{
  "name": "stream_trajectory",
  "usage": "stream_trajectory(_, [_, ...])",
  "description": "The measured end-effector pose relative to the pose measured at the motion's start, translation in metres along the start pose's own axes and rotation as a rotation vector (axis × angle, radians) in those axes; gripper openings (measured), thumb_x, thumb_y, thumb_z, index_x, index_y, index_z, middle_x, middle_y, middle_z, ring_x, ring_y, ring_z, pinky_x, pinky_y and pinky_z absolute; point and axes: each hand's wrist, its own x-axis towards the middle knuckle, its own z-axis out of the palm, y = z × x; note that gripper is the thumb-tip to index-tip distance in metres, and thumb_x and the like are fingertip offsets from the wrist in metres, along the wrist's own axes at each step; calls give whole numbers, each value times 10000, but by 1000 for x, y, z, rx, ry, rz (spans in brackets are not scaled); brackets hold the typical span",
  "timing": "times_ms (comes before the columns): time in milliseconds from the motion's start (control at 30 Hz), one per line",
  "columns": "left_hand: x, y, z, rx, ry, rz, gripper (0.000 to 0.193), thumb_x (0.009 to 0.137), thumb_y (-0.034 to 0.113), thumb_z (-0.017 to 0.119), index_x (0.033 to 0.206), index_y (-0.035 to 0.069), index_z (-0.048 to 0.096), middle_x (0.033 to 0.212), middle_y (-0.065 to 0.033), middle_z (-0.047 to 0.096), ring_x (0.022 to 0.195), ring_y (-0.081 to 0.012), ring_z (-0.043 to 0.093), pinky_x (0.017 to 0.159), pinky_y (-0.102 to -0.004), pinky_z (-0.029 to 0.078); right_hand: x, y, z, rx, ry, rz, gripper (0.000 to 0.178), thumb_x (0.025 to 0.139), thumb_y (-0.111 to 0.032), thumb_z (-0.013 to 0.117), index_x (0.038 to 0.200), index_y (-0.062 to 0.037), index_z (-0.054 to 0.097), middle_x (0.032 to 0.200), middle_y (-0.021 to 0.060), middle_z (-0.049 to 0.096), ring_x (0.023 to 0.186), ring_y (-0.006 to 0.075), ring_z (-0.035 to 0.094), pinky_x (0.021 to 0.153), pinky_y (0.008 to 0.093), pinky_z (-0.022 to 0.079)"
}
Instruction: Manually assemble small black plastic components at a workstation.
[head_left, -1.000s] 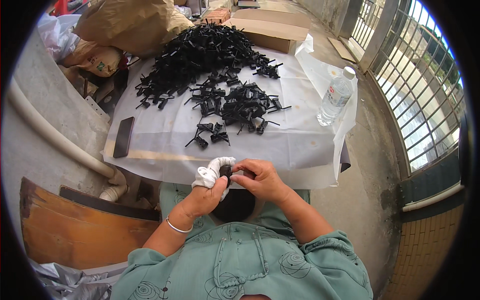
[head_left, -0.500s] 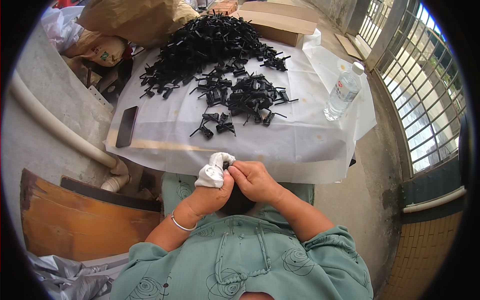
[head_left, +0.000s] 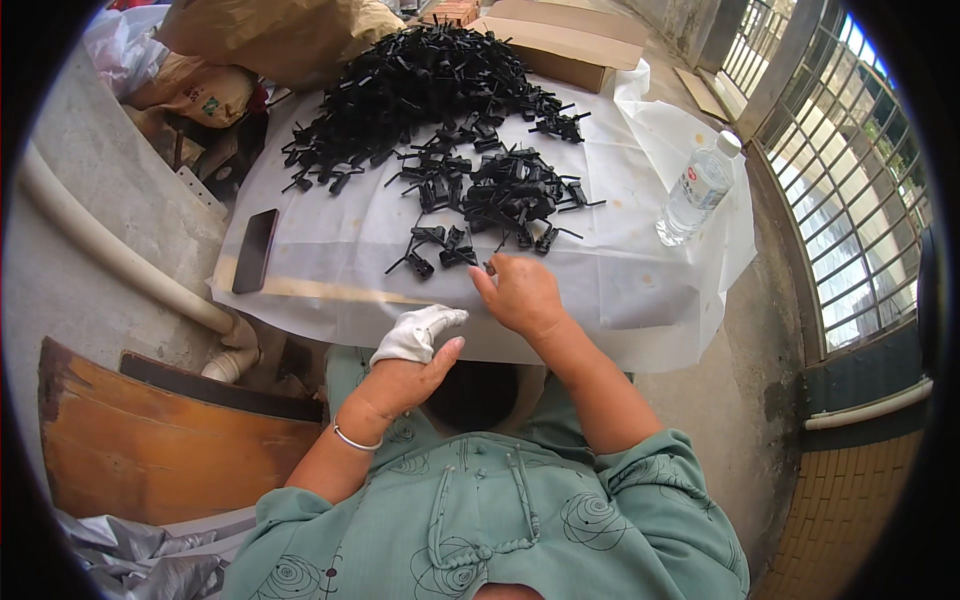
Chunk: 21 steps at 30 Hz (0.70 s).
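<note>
My left hand (head_left: 412,348), partly covered by a white cloth glove with the thumb bare, hovers at the near table edge. Its fingers are stretched out, open, and hold nothing visible. Farther forward, my right hand (head_left: 525,295) is bare and reaches over the table with thumb and fingers closed together. A dark bit shows at its fingertips, too small to name. Just beyond those fingertips lie a few small black plastic parts (head_left: 458,250) with thin prongs. Behind them is a smaller cluster of such parts (head_left: 515,195), then a large heap (head_left: 420,95).
White sheeting (head_left: 340,225) covers the table. A dark phone (head_left: 256,250) lies at the left, a clear water bottle (head_left: 697,190) stands at the right. An open cardboard box (head_left: 560,55) and brown bags (head_left: 275,40) are at the back. A dark round opening (head_left: 475,397) shows between my knees.
My hands have parted from the pinch they shared over a small dark thing. The right has moved forward to the near black parts; the left has opened and stayed near the edge.
</note>
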Motion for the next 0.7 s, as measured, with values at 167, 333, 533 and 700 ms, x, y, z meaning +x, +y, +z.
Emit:
stream_trajectory(167, [1,-8,16,-381,37,-271,308,885,213,531,1107,1,546,1018,-115,592,843,-217,619,725,-306,497,11,21,15,44,92,25,237,792,-256,615,771,-20,599,621,111,596,549,258,575,504,357,432])
stream_trajectory(333, [9,-8,15,-1234,86,-542,259,914,185,494,1116,23,503,997,-116,591,754,-164,611,601,-272,495,-2,7,-18,851,15,283,140,779,-147,670,755,-39,584,609,-67,490,527,25,403,462,198,314])
stream_trajectory(533, [21,8,6,-1704,207,-652,235,904,184,523,1092,47,489,880,-88,623,670,-109,587,484,-221,450,-43,-5,-30,931,-318,55,118,780,-108,680,818,-33,598,609,-88,462,535,7,377,460,188,310])
stream_trajectory(700, [15,22,6,-1376,235,-464,224,879,96,559,1088,41,502,838,-46,608,602,-68,540,474,-176,422,-48,-37,-43,526,60,-302,164,773,-125,685,795,-2,580,581,-23,459,535,45,397,466,214,334])
